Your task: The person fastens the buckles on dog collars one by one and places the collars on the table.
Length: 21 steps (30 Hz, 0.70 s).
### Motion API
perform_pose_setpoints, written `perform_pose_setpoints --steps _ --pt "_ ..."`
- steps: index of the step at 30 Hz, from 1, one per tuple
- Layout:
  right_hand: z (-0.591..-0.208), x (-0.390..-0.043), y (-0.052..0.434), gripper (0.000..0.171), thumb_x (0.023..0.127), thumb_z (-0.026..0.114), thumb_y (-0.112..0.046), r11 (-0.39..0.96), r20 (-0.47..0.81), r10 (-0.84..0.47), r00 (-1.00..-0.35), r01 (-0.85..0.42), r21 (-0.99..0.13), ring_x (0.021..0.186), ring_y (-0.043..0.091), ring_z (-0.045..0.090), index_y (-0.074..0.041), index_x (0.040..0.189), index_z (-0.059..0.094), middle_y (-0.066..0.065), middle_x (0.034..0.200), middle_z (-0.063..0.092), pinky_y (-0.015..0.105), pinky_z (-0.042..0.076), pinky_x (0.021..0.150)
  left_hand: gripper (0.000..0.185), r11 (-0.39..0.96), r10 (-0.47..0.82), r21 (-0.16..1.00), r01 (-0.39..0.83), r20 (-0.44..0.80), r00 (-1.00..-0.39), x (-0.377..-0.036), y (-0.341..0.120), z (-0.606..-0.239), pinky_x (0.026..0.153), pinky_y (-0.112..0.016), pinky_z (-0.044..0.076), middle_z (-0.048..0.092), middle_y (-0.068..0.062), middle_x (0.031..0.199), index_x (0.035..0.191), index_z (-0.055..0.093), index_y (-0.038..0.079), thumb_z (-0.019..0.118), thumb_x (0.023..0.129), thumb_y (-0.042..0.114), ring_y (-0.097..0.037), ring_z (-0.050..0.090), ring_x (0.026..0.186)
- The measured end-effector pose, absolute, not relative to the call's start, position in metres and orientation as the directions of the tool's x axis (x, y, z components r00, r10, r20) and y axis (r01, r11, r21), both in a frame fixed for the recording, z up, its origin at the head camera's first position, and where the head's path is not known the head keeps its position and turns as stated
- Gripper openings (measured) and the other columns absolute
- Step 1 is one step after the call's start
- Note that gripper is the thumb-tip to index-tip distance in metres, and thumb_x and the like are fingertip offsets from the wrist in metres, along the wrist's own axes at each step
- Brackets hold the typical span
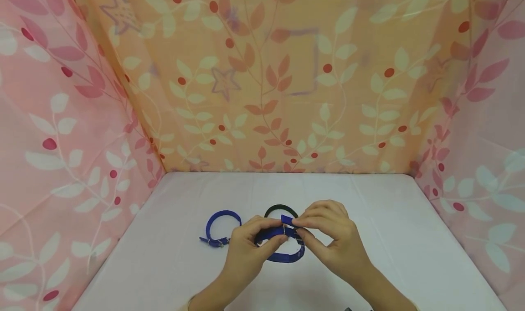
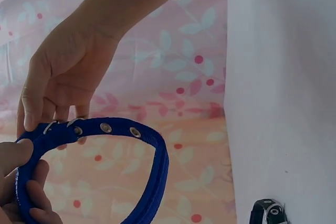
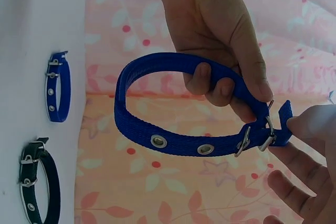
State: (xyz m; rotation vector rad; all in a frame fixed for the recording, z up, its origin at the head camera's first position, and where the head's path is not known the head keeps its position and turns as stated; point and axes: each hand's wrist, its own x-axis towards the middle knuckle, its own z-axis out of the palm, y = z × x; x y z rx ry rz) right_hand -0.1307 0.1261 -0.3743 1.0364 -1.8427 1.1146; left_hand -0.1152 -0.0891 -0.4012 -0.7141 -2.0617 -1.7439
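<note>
Closest to the near edge of the white table [image 1: 164, 265], a person's two bare hands meet over its middle. The left hand [image 1: 246, 251] has its fingers curled round the band of a blue collar [image 1: 283, 255], thumb pressed on top close to the metal buckle [image 3: 257, 136]. The right hand [image 1: 328, 233] pinches the short strap end [image 1: 287, 219] that pokes out past the buckle, thumb and forefinger together on it, the other fingers loosely bent beneath. The collar is lifted just off the table, held between both hands as a closed loop, and the right wrist view shows metal eyelets [image 3: 158, 140] along its lower run.

Beyond the hands, a dark green collar [image 1: 280, 209] lies on the table, mostly hidden behind the fingers; only its far arc shows from the head view. To the left of the hands, a second blue collar [image 1: 221, 226] lies on the table, buckled into a ring, apart from the others.

Farther off, at the far and side edges of the table, rise cloth walls [image 1: 287, 83] printed with leaves and red berries, orange at the back and pink on both sides.
</note>
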Motion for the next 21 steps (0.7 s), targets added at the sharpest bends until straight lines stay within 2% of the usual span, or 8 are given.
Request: perform_pose_setpoints --steps 8,14,21 --pt "-0.3728 -0.1322 0.1282 0.034 0.072 0.082 0.003 0.317 0.873 -0.264 -0.409 -0.892 -0.322 0.099 0.022 0.061 -0.018 0.099 0.08 -0.006 0.092 0.074 0.032 0.037 0.103 0.027 0.099 0.134 0.779 0.62 0.607 -0.784 -0.1139 -0.0888 -0.4016 0.075 -0.031 0.063 0.073 -0.003 0.1 0.115 0.076 0.012 0.082 0.088 0.011 -0.016 0.071 0.09" --pt "-0.3727 -0.1347 0.1292 0.033 0.07 0.08 0.003 0.309 0.877 -0.292 -0.382 -0.905 -0.292 0.098 0.022 0.061 -0.018 0.095 0.079 -0.006 0.091 0.074 0.031 0.039 0.101 0.029 0.092 0.119 0.744 0.662 0.652 -0.749 -0.1137 -0.0892 -0.4013 0.074 -0.027 0.062 0.073 -0.009 0.099 0.115 0.075 0.006 0.081 0.086 0.003 -0.015 0.07 0.087" --pt "-0.3727 -0.1367 0.1314 0.032 0.069 0.078 0.003 0.287 0.876 -0.332 -0.349 -0.922 -0.259 0.098 0.022 0.06 -0.019 0.094 0.079 -0.006 0.091 0.073 0.031 0.04 0.1 0.029 0.087 0.133 0.741 0.666 0.654 -0.745 -0.1144 -0.09 -0.4024 0.07 -0.024 0.061 0.072 -0.009 0.098 0.114 0.075 0.008 0.081 0.086 0.003 -0.013 0.068 0.084"
